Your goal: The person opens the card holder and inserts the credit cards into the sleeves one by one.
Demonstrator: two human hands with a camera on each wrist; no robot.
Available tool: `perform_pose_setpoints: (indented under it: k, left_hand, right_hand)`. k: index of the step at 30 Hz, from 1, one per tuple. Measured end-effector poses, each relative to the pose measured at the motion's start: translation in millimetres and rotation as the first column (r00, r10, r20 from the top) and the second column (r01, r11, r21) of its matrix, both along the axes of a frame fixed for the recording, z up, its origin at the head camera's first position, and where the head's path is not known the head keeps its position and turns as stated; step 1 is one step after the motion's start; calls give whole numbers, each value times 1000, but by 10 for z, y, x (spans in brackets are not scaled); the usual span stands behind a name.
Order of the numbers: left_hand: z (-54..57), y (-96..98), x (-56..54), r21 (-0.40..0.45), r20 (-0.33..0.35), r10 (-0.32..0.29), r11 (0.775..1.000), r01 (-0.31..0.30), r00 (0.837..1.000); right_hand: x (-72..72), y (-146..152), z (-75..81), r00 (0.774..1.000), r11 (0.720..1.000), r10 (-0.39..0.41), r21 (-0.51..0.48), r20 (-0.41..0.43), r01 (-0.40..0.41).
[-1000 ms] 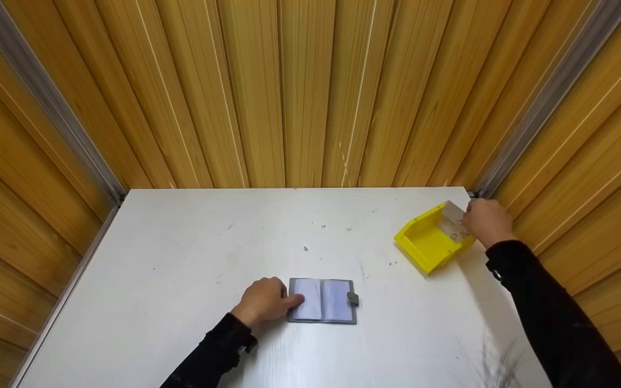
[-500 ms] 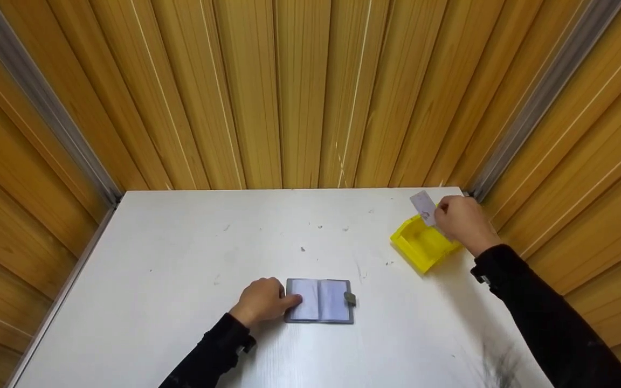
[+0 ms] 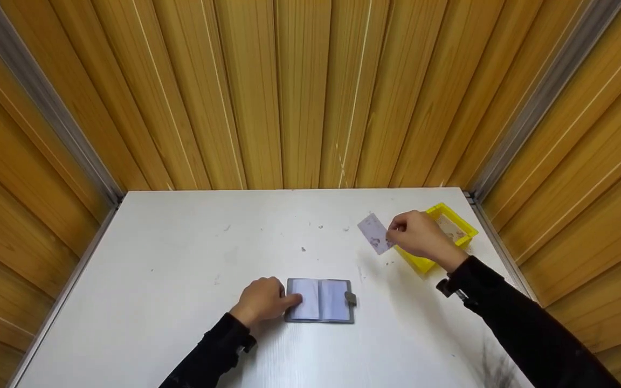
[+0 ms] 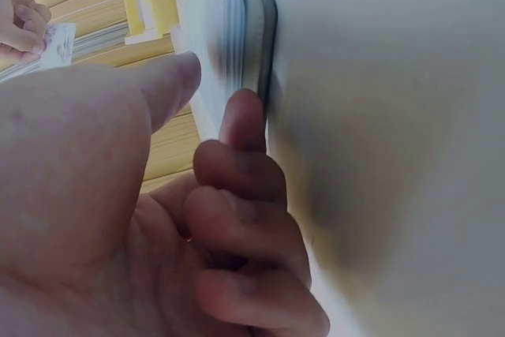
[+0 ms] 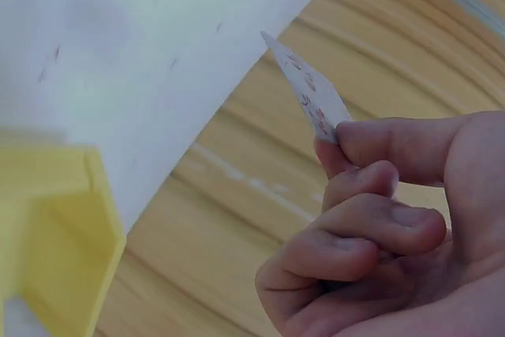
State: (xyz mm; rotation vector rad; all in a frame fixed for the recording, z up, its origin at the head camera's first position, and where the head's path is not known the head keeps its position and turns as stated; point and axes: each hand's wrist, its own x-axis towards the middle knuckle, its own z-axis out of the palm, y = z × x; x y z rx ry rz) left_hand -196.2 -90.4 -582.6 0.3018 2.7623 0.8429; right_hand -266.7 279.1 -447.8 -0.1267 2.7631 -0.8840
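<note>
An open card holder (image 3: 335, 299) with clear sleeves and a grey cover lies flat on the white table. My left hand (image 3: 265, 299) grips its left edge, the thumb over the left sleeve and the index fingertip at the cover's edge in the left wrist view. My right hand (image 3: 418, 235) pinches a pale printed card (image 3: 373, 233) by one end between thumb and index finger, above the table. In the right wrist view the card (image 5: 308, 88) is seen nearly edge-on. Behind the right hand stands a yellow bin (image 3: 423, 263), partly hidden, with a pale printed piece (image 3: 449, 228) inside.
Wood-patterned walls (image 3: 305, 97) enclose the white table (image 3: 181, 237) at the back and both sides. Grey metal posts (image 3: 537, 108) stand at the back corners. Small dark marks dot the tabletop.
My right hand has lifted the card out of the yellow bin and carried it left and toward me. The left hand and the card holder have stayed in place.
</note>
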Motion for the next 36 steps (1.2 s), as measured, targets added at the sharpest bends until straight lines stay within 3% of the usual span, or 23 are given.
perform_pose_setpoints:
  k: [4,12,20,26,36]
  left_hand:
    - [-14,4,5,6,-3,3,1000,-3,1000]
    - [-34,28,-10,-6,-15,10,1000,-10,1000]
    - [-37,48,1,-11,-21,1,1000,-1,1000]
    - [-17,78,17,-11,-36,1,1000,-2,999]
    - [-26,80,-9,-11,3,6,1000,-6,1000]
  right_hand:
    - [81,-207,-127,998,998,30,-59,63,-26]
    - [270,-529,-530,991,992,98,-94,95,-89]
    - [396,-704,-828,986,994,77,-94,148,-64]
    - [440,-719,-901,985,996,66,-64,157,-56]
    - [479,-766,-957,978,997,32,-70,205,-18]
